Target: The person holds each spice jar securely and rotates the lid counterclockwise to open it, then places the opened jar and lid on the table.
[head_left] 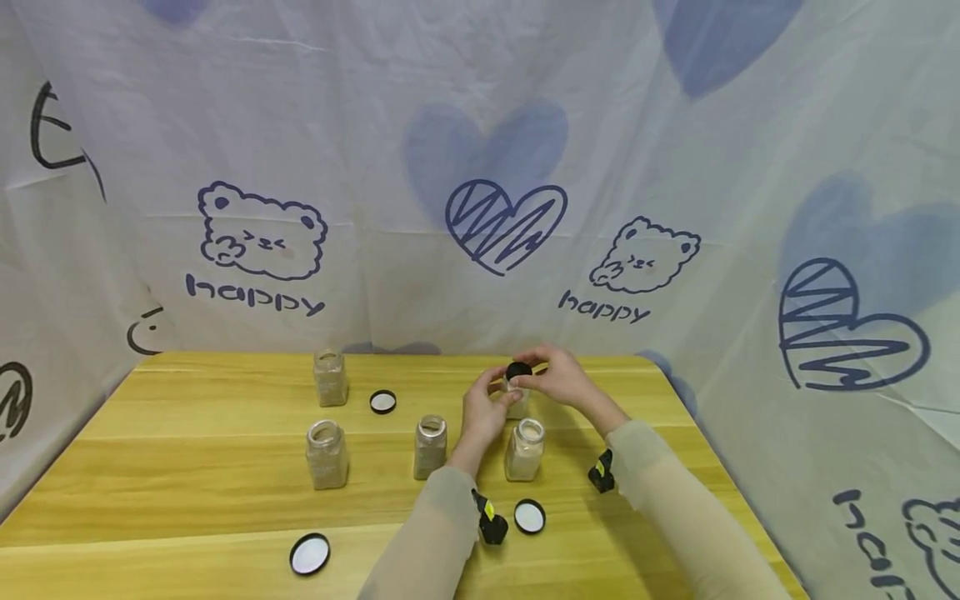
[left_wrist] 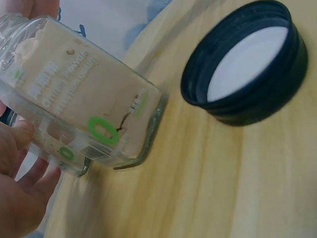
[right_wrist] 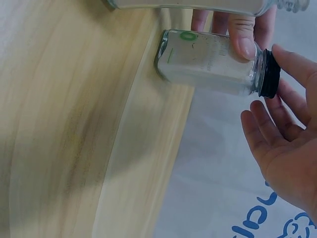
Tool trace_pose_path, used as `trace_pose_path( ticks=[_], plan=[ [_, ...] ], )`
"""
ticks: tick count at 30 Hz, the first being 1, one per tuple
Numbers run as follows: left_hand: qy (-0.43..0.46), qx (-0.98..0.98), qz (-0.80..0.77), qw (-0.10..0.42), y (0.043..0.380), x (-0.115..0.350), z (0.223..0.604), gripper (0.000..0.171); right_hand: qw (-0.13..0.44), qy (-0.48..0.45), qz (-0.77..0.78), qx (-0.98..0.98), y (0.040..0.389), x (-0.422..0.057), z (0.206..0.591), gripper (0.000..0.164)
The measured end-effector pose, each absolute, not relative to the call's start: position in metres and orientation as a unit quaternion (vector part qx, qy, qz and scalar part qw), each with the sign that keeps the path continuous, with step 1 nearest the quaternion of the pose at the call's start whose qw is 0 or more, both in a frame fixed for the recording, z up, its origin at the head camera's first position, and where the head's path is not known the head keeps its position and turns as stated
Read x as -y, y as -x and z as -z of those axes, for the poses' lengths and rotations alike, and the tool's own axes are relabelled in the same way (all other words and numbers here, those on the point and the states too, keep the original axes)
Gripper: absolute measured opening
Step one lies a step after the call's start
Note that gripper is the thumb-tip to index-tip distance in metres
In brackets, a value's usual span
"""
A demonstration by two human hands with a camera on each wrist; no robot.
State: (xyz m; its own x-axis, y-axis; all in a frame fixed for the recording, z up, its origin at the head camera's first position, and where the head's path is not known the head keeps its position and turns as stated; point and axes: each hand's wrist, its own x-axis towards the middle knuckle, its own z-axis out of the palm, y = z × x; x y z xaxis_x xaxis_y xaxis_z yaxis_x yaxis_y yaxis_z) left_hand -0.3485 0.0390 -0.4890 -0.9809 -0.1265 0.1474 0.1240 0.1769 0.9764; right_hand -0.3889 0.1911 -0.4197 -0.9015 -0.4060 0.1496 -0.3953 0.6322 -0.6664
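Near the back right of the table, my left hand (head_left: 483, 408) grips a square glass jar (head_left: 516, 407) with pale beige contents. A black screw lid (right_wrist: 270, 74) sits on the mouth of that jar, and my right hand (head_left: 564, 382) pinches its rim between thumb and fingers. In the right wrist view the jar body (right_wrist: 208, 62) stands on the table, the left thumb across its side. Just in front is a lidless glass jar (head_left: 524, 451), large in the left wrist view, with green print. A loose black lid (left_wrist: 292, 84) lies before it, white liner up.
Further lidless jars stand to the left: one in the middle (head_left: 431, 450), one at front left (head_left: 327, 457), one at back left (head_left: 331, 380). Loose lids lie at the back (head_left: 383, 402) and front left (head_left: 310, 554). A printed cloth (head_left: 375, 167) hangs behind the table.
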Motion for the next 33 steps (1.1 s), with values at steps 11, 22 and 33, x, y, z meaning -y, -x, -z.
trace_pose_path(
  ticks=[11,22,33],
  plan=[
    [0.044,0.834,0.54,0.101,0.35,-0.0373,0.4872,0.051,-0.005,0.233,0.344,-0.91,0.3866,-0.1901,0.4199,0.04],
    [0.046,0.886,0.449,0.106,0.349,-0.0402,0.4824,0.052,-0.011,0.245,0.331,-0.911,0.3836,-0.1929,0.4182,0.041],
    [0.046,0.893,0.431,0.124,0.3489,-0.0405,0.483,0.053,-0.007,0.284,0.311,-0.907,0.3846,-0.195,0.4184,0.038]
  ],
)
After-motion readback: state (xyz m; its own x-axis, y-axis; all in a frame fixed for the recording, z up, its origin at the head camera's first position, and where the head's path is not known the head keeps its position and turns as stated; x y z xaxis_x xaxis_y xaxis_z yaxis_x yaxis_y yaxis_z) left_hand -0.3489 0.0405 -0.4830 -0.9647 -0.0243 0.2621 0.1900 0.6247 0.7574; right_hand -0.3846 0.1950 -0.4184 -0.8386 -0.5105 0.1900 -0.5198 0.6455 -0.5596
